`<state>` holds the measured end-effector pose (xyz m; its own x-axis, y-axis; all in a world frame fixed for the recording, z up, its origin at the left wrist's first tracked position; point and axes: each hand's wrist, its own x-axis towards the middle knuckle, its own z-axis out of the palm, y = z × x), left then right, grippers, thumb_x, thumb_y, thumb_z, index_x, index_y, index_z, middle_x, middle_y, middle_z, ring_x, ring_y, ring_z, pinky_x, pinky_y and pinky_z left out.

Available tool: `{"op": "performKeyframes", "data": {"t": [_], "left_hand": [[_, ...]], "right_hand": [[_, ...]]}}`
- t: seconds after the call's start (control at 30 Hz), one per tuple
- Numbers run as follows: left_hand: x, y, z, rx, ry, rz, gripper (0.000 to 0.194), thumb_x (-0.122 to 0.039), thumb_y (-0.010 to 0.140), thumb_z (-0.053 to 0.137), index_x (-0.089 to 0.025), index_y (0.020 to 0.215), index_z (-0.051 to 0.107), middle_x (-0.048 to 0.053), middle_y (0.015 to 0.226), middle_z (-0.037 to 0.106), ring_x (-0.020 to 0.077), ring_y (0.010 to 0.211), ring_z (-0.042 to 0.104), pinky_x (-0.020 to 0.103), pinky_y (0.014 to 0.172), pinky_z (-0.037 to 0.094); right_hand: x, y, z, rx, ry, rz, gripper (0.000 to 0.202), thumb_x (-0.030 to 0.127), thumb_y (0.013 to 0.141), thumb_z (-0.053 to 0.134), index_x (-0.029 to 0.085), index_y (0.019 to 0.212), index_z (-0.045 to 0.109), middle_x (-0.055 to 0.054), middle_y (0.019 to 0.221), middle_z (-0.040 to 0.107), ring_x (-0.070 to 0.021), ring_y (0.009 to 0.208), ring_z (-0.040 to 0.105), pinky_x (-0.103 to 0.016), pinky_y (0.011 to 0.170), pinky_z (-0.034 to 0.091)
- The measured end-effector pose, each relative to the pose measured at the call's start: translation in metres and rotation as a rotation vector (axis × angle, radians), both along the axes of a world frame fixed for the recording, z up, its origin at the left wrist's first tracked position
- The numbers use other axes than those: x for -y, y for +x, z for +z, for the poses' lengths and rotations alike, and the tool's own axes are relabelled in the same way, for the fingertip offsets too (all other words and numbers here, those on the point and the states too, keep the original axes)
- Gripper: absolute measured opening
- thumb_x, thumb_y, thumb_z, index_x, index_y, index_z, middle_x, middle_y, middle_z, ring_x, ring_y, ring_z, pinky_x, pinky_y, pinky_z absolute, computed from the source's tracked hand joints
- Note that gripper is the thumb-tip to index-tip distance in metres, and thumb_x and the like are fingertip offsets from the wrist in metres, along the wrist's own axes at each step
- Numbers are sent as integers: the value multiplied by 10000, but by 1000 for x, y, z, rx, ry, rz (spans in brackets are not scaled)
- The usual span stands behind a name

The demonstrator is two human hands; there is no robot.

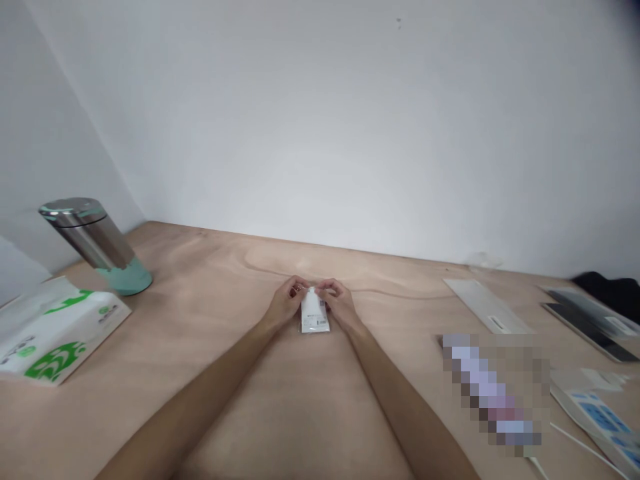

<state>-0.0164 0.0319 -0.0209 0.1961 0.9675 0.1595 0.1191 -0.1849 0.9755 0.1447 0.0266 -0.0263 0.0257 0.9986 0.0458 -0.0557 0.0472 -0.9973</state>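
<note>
A small white packet (pixel 313 313) in a clear plastic sleeve, with fine print and a barcode on its near end, lies in the middle of the wooden table. My left hand (pixel 289 298) grips its far left corner, fingers curled in. Opposite it, my right hand (pixel 340 301) pinches the far right corner. Both thumbs meet the packet's far edge, and the fingertips behind it are partly hidden.
On the left stand a steel and mint-green tumbler (pixel 100 247) and a white-and-green tissue pack (pixel 65 333). To the right lie a clear sleeve (pixel 487 307), a dark flat panel (pixel 590 330), a blurred-out object (pixel 487 387), a blue-patterned sheet (pixel 603 417) and a white cable (pixel 585 447). A wall (pixel 320 133) rises behind.
</note>
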Motion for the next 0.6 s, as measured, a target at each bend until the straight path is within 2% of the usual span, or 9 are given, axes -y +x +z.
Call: {"op": "performKeyframes", "data": {"t": [0.17,0.3,0.4,0.6], "left_hand": [[-2,-1,-1,-25,34,1,265,-410,793,577,-156,862,606,21,803,592,89,650,499,178,558,408],[-3,-1,-1,-55,40,-3,282,-414,791,580,-148,851,651,47,856,635,104,679,527,196,589,431],[-3,-2,-1,-56,68,10,237,-356,796,569,-157,848,686,58,903,669,124,750,577,220,660,461],[-4,-3,-3,24,89,4,196,-234,761,548,-176,830,722,49,953,702,158,922,631,279,867,483]], "right_hand": [[-1,3,-1,-2,-28,-3,208,330,669,605,174,806,619,11,709,600,-107,582,527,-193,477,389],[-1,3,-3,-14,-39,-26,252,398,709,561,163,775,623,14,628,564,-101,524,485,-196,444,363],[0,2,-1,44,-23,-34,314,461,681,643,160,764,605,14,629,564,-100,531,484,-196,452,369],[0,1,-2,89,8,-2,360,463,682,685,165,875,628,-13,781,644,-108,620,558,-195,509,405]]}}
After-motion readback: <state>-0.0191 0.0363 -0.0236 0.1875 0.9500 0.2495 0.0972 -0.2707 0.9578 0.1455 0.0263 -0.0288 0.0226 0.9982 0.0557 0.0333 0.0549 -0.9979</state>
